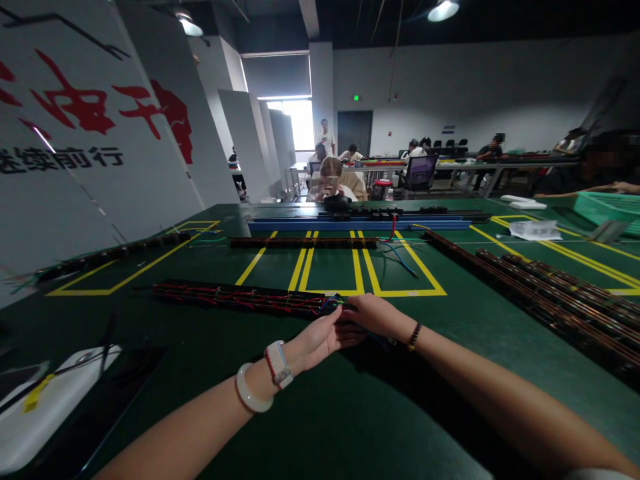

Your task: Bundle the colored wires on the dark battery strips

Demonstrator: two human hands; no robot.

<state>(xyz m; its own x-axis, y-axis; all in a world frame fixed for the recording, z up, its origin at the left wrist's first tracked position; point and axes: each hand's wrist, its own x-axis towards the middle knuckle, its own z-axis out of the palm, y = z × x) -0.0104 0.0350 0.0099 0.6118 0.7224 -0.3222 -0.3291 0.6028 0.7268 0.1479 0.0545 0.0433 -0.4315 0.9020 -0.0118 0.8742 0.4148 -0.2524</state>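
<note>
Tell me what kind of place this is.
Likely an assembly workshop: a green worktable taped into yellow bays, long wired strips under both hands, and other people at benches behind.

a long black strip (240, 298) with red wires along it lies flat on the green tabletop (350, 413), its right end bunched with coloured wires.

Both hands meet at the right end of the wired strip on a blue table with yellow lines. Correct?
Not quite: the head view shows the table is dark green, not blue. Both the left hand and right hand do meet at the right end of the wired strip.
</note>
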